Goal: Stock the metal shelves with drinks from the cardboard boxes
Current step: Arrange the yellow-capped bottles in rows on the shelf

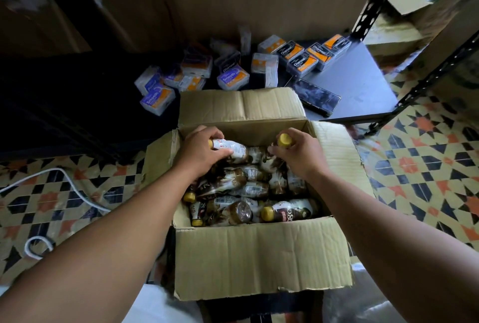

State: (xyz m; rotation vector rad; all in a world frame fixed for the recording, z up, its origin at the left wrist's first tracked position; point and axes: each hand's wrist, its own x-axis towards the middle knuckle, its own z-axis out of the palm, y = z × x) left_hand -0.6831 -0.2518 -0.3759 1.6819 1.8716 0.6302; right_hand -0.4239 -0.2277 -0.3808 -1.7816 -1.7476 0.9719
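Forearms reach into open brown cardboard box [259, 252], near-full of brown-and-white yellow-capped plastic drink bottles [285, 212]. Left hand [201, 150] grips one bottle [237, 150] by its neck; right hand [298, 151] grips second bottle [284, 140] under its cap. Early, I'd say: black metal shelf [363, 89] behind box shows small orange-and-purple packs [233, 79], no drinks. Patterned tile floor [427, 167] either side; dim.

Cardboard box [261, 258] — matt, creased, torn edge. Bottles [290, 211] — glossy plastic, yellow caps. Shelf [357, 89] — dull painted metal. Floor [420, 164] — patterned tile.
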